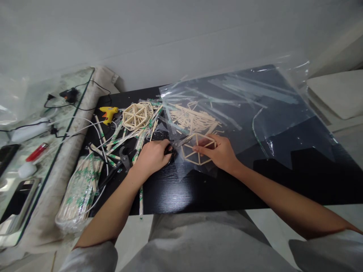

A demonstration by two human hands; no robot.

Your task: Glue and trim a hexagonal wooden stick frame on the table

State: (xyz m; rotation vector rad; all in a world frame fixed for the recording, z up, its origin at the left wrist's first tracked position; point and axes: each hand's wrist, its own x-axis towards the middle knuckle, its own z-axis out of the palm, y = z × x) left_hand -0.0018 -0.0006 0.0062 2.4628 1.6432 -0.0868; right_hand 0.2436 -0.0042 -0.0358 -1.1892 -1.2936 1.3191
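Note:
My left hand (151,158) is closed around the black handles of a pair of scissors (183,142). Their blades point right and reach the upper left edge of a hexagonal wooden stick frame (198,155). That frame has spokes meeting at its middle, and my right hand (219,151) pinches its right side between thumb and fingers. Clear plastic sheet (238,132) lies around the frame and spreads over the table to the right. Whether the blades touch the plastic I cannot tell.
Finished-looking stacked stick hexagons (137,116), a yellow glue gun (108,114) and black-handled pliers (124,158) lie left. Loose sticks (193,119) pile up behind my hands. A bag of wrapped chopsticks (81,189) sits at the left edge, with white cable (100,130) nearby.

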